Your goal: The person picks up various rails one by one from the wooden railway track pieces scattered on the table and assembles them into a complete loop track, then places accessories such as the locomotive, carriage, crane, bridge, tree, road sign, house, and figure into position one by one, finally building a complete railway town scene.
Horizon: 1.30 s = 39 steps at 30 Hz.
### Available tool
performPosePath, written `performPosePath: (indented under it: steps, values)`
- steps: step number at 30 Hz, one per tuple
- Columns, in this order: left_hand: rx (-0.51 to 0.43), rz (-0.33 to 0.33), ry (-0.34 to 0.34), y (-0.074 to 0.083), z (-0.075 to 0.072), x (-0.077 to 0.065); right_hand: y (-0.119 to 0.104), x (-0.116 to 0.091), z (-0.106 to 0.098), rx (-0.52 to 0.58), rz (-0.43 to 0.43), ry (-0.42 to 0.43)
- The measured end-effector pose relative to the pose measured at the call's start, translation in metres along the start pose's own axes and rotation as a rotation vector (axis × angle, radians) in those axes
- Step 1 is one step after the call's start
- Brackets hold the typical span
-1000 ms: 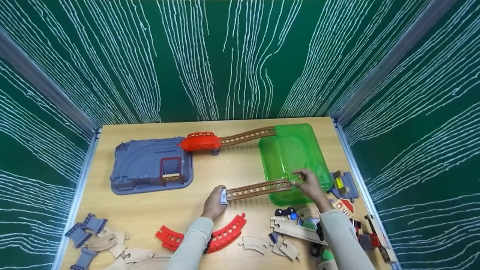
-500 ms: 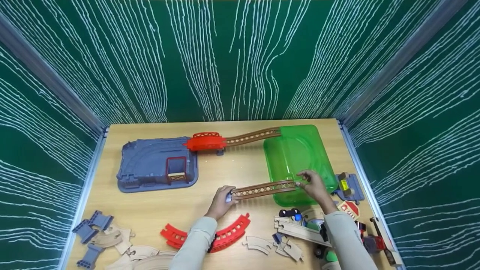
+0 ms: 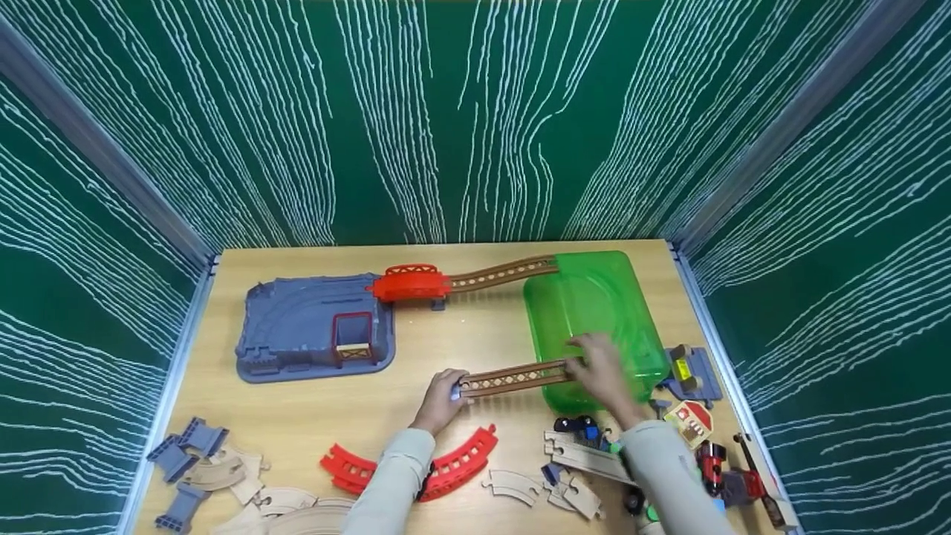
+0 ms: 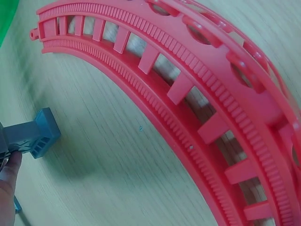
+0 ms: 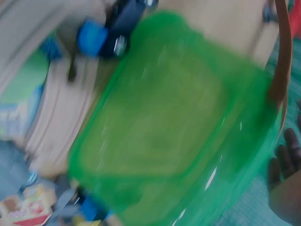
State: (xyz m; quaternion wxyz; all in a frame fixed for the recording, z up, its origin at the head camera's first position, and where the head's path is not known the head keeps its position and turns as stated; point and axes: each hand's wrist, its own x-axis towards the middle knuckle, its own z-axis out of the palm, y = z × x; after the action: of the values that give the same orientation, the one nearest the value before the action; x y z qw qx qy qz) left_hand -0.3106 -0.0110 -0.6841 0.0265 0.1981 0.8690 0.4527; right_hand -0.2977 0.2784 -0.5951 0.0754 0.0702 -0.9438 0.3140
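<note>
Gripping a grey support [image 4: 42, 134] with the left hand [image 3: 438, 405], fingers closed around it, at the left end of a brown lattice track [image 3: 513, 379]. Reaching with the right hand [image 3: 600, 371] to the track's right end, over the near edge of a green box [image 3: 587, 286]; fingers bent but blurred, so cannot tell whether pinching or only touching. Nearest on the table [image 3: 475, 338], at left, pale wooden tracks [image 3: 308, 518] in a heap beside three dark grey pillars [image 3: 182, 507]. To the right of these, partly under the left sleeve [image 3: 394, 472], a red curved track [image 3: 464, 462]. Near right, a wooden curve [image 3: 514, 487], a long wooden track [image 3: 591, 459], a red-and-black engine [image 3: 711, 468] and a red-roofed house piece [image 3: 691, 423]. Farther back at left, a grey base [image 3: 286, 323] bearing a red-framed gate [image 3: 353, 339]. Farthest across the table, a red bridge [image 3: 410, 285] joining that base to a second brown track [image 3: 505, 274], running right to the green box.
</note>
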Motion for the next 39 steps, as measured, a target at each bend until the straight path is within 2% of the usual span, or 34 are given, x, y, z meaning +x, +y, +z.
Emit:
performPosePath:
  steps: [3,6,9,13,20,28,33,39]
  values:
    - [0.002,0.024,0.016,0.0,0.0,0.0,-0.017,0.002,0.027,-0.121,-0.176,-0.065]
    - [-0.005,0.042,0.031,0.0,0.0,0.0,-0.029,0.003,0.05,-0.289,-0.331,-0.145]
    - [0.001,0.045,0.037,0.0,0.001,0.001,-0.032,0.004,0.064,-0.415,-0.4,-0.179]
    - [0.012,0.033,0.025,0.001,0.002,0.003,-0.033,0.004,0.071,-0.469,-0.407,-0.154]
    - [-0.049,-0.028,-0.039,-0.001,-0.004,0.0,-0.033,0.004,0.071,-0.43,-0.436,-0.096]
    - [-0.115,-0.049,-0.073,-0.013,-0.019,-0.011,-0.036,0.002,0.07,-0.386,-0.427,-0.122]
    - [-0.109,-0.049,-0.095,-0.009,-0.015,-0.009,-0.037,0.0,0.068,-0.382,-0.402,-0.133]
    - [-0.085,-0.049,-0.071,-0.002,-0.007,-0.004,-0.038,0.0,0.067,-0.368,-0.388,-0.137]
